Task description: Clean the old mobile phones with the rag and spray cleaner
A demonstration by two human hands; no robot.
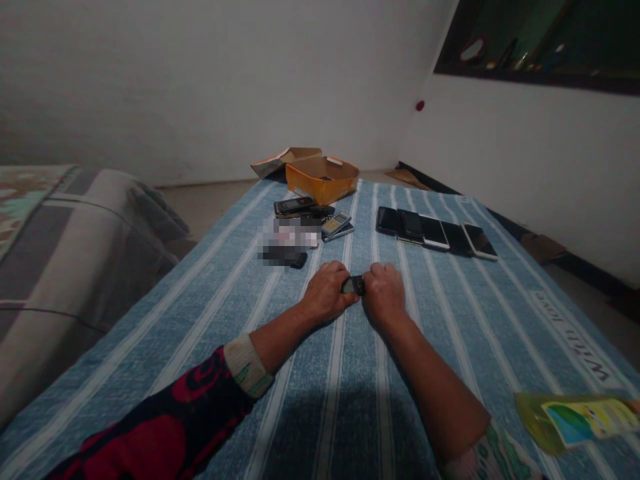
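Observation:
My left hand [326, 292] and my right hand [384, 291] rest side by side on a blue striped cloth [450, 313], both curled into closed grips. Between them they hold a small dark phone [353, 285], each hand gripping one end. Most of the phone is hidden by my fingers. Beyond my hands lies a pile of old keypad phones [310, 217], part of it blurred out. To the right, a row of several smartphones [435, 232] lies flat, screens up.
An open orange cardboard box [323, 177] stands at the cloth's far end, its lid behind it. A yellow-green plastic packet [575, 413] lies at the near right. A grey cushion [75, 267] sits on the left. White walls close the back and right.

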